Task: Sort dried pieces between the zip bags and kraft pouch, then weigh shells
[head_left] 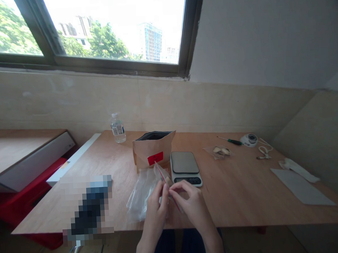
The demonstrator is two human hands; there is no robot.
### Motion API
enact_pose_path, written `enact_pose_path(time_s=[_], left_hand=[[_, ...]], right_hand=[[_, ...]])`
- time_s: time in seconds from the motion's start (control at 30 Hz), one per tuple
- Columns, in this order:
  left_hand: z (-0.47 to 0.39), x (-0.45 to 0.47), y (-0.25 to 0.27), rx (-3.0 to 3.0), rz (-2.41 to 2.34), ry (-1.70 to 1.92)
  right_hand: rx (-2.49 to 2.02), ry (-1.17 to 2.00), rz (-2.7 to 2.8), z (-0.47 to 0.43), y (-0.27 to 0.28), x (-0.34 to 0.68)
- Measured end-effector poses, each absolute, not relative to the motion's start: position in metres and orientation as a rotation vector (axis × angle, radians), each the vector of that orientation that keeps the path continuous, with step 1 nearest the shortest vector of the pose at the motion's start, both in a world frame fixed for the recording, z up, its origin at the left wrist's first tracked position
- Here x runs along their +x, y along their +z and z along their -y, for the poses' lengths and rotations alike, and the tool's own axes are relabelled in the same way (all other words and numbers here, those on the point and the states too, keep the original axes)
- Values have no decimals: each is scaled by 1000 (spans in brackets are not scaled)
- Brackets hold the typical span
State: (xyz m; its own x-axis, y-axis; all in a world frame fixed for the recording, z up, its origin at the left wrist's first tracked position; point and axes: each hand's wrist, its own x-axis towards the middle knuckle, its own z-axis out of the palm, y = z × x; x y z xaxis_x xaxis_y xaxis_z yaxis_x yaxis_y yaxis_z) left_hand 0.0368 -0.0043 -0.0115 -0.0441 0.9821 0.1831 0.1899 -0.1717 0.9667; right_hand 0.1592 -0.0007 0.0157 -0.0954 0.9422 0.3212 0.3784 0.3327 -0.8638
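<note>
My left hand (156,202) and right hand (189,197) are pinching a red-edged bag (160,172) between narrowed fingertips, both equally near, its edge slanting far-left to near-right; beyond, a scale (185,162) is lying, a paper pouch (142,153) standing.

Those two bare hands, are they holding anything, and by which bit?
Yes: the bare left hand and bare right hand pinch a small, clear plastic bag along its red-striped edge.

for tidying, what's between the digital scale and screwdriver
A clear plastic bag holding pale pieces lies between the digital scale and the screwdriver, in the head view.
</note>
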Motion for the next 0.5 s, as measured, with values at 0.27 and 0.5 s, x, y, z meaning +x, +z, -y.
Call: enact_pose_path(time_s=[0.27,0.5], left_hand=[[1,37,-19,1478,-1305,1260],[1,40,-22,1330,-1182,1288]], right_hand=[[-1301,1005,1386,-7,-8,152],[-1382,1049,1316,-6,-9,160]])
